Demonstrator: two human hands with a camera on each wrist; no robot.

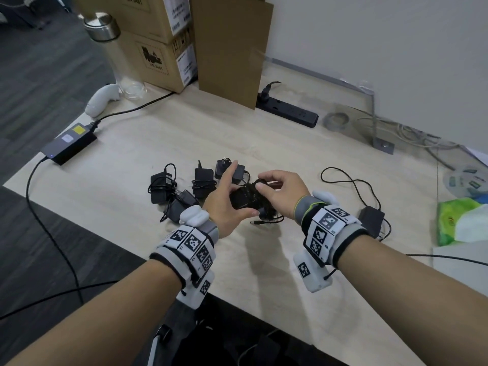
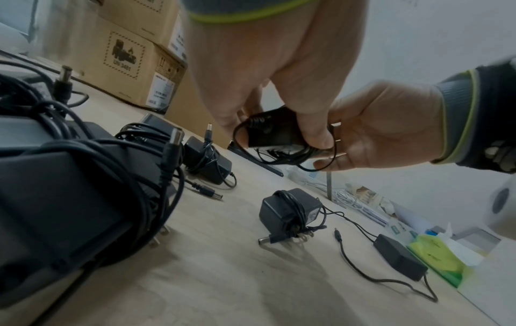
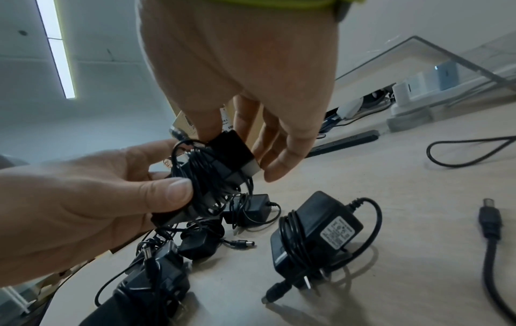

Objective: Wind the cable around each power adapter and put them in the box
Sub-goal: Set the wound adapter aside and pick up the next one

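Nearby, wound adapters [image 1: 182,188] crowd the table [image 1: 264,143].

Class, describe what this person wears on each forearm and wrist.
Bare forearms. Each wrist carries a grey fabric band with black edging, covered in white tiles printed with black square markers, plus white plastic camera housings. A yellow-green trim edges the cuff.
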